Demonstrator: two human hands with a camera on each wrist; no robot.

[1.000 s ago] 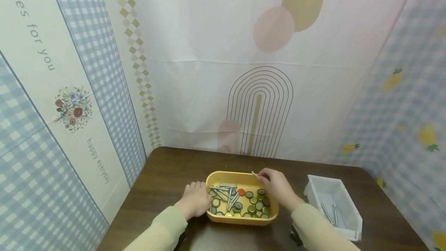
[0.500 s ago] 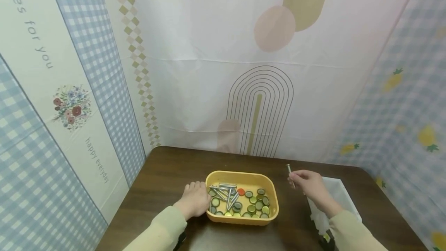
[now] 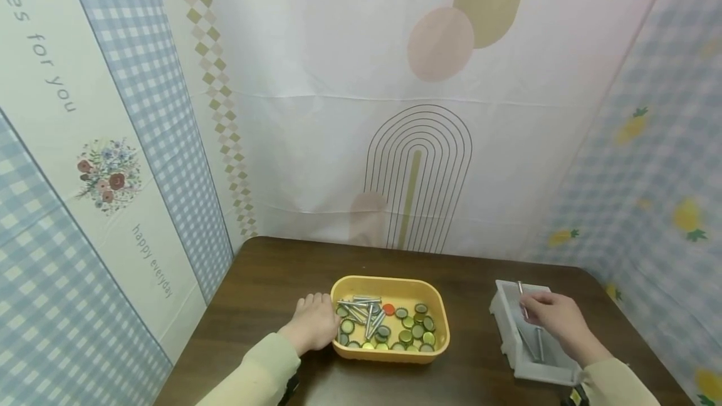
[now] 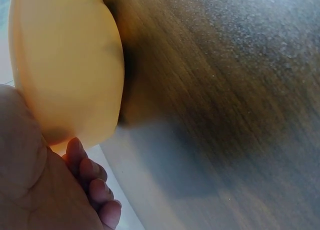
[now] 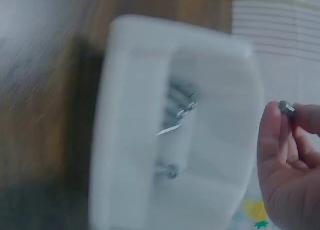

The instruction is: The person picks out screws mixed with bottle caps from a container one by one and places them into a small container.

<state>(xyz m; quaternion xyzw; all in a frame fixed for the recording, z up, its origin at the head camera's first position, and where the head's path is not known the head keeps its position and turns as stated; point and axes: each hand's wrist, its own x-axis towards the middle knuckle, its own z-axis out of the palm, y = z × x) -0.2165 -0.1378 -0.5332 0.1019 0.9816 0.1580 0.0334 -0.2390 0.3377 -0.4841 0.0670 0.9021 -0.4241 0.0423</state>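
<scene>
My left hand (image 3: 316, 321) rests against the left end of a yellow plastic bin (image 3: 389, 356); the left wrist view shows its fingertips (image 4: 95, 167) beside the bin wall, fingers relaxed. My right hand (image 3: 558, 318) pinches a silver screw (image 3: 521, 298) between thumb and fingers, over the far part of a white bin (image 3: 510, 346). In the right wrist view the screw's end (image 5: 286, 108) shows at the fingertips, beside the white bin's rim. Several silver screws (image 5: 180, 103) lie inside that bin. More screws (image 3: 371, 317) lie heaped on the yellow bin's left side.
Several bottle caps (image 3: 417, 331), mostly gold and grey, lie in the yellow bin, with one red cap (image 3: 389, 309). Both bins stand on a dark wooden table (image 3: 293, 268), with a gap between them. A patterned cloth (image 3: 316, 161) hangs behind the table.
My right hand has carried the screw rightward from the yellow bin's far right rim to above the white bin. The left hand has stayed at the yellow bin's left end.
</scene>
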